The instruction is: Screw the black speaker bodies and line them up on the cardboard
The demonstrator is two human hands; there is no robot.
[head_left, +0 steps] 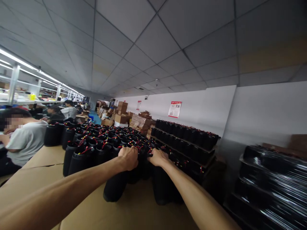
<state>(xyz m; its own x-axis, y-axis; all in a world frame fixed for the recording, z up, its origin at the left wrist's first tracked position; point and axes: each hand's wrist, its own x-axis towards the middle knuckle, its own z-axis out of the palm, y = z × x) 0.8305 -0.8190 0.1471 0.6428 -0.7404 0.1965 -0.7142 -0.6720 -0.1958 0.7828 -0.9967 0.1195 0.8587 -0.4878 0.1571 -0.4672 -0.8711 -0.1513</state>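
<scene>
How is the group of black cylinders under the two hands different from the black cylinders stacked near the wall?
The cylinders under the hands stand on brown cardboard in one layer; the wall stack sits in tiers on dark shelves. The left hand and right hand grip the near group; nobody touches the wall stack. Both are black with red wires on top.

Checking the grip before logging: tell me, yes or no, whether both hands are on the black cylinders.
Yes: the left hand and the right hand both grip the tops of the black cylinders on the cardboard.

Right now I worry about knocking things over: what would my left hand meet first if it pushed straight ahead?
Probably the black cylinders with red wires packed behind the one the left hand grips; depth is unclear.
</scene>
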